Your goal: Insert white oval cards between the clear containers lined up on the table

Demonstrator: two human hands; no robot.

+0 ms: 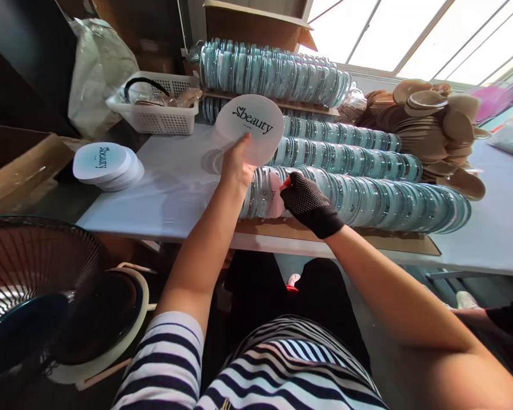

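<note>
A stack of round white cards (263,117), the top one printed "Sbeauty", is gripped in my left hand (238,162), thumb across the face. In a black fingerless mesh glove, my right hand (305,199) has its fingers closed at the edge of a single card (275,195). That card stands upright among the clear round plastic cases (367,202) of the front row, near its left end. My right fingertips are partly hidden by the glove and the card. A second pile of printed cards (106,164) lies at the table's left side.
More rows of clear cases (273,74) stand behind, some on a raised board. A white basket (162,119) sits at the back left. Tan oval pieces (427,125) are heaped at the back right. A fan (29,285) stands close by the table's left end.
</note>
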